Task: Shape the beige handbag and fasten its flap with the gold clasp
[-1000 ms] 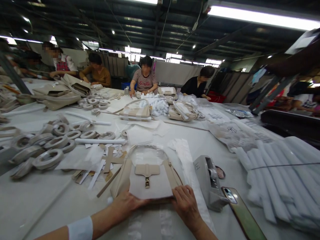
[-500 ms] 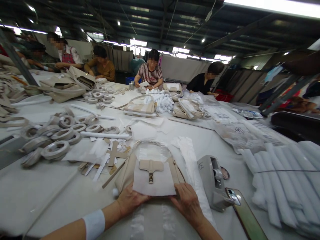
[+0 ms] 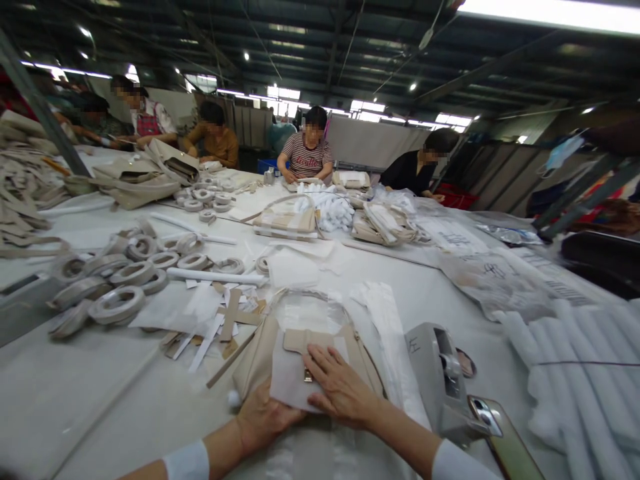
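Observation:
A beige handbag point(image 3: 255, 347) lies on the table in front of me, its strap curving at the far side. White protective paper point(image 3: 287, 383) covers its front under the flap point(image 3: 295, 340), which has a small gold clasp point(image 3: 308, 375). My left hand point(image 3: 267, 413) grips the bag's near left edge, thumb on top along the paper. My right hand point(image 3: 343, 387) lies flat over the flap and paper, fingers stretched out beside the clasp. Part of the flap is hidden beneath it.
Tape rolls point(image 3: 117, 303) and paper scraps point(image 3: 215, 333) lie left. A tape dispenser point(image 3: 440, 380), a phone point(image 3: 510, 437) and bundled white padding rolls point(image 3: 575, 380) are at right. Further back are more handbags point(image 3: 285, 220). Across the table, a person in a striped shirt point(image 3: 306, 157) works among others.
My right hand has moved from the bag's near right edge up onto its flap and flattened there. My left hand keeps its hold. The view has shifted slightly.

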Available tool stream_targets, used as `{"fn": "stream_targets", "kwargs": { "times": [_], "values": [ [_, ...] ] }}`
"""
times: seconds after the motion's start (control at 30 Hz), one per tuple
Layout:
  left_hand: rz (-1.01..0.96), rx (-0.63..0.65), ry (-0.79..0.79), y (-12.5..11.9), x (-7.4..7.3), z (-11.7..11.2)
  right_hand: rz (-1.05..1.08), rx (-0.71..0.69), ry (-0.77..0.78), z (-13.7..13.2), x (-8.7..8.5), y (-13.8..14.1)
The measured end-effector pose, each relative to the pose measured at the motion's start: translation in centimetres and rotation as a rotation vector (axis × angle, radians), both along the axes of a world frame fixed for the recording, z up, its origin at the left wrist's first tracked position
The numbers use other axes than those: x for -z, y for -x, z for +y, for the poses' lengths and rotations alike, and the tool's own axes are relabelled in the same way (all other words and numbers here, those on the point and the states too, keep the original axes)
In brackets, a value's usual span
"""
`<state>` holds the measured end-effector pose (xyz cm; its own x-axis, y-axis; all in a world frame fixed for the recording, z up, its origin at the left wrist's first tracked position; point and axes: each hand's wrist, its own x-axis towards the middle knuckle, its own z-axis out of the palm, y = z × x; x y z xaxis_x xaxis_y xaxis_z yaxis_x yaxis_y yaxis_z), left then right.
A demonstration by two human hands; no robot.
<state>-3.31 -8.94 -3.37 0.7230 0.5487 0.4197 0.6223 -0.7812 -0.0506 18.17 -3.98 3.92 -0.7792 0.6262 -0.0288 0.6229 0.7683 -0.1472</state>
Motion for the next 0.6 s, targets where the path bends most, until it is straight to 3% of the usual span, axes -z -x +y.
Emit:
{"fn": "stream_targets", "kwargs": {
  "times": [0.2, 0.33, 0.43, 0.5, 0.6],
  "values": [
    [-0.089, 0.008, -0.066, -0.2, 0.7, 0.5, 0.019, 0.013, 0.006, -0.2, 3.1, -1.0],
    [-0.172, -0.001, -0.047, -0.2, -0.5, 0.0, 0.042, 0.013, -0.024, -0.2, 3.5, -1.0],
    [-0.303, 0.015, -0.058, 0.3, -2.5, -1.0, 0.049, 0.017, -0.038, -0.2, 3.6, -1.1],
    [-0.386, 0.055, -0.088, 0.3, -4.6, -1.5, 0.045, 0.019, -0.048, -0.2, 3.9, -1.2],
    [-0.271, 0.149, 0.031, -1.0, -8.2, -0.9, 0.036, 0.006, -0.083, -0.2, 4.6, -1.1]
  ]
}}
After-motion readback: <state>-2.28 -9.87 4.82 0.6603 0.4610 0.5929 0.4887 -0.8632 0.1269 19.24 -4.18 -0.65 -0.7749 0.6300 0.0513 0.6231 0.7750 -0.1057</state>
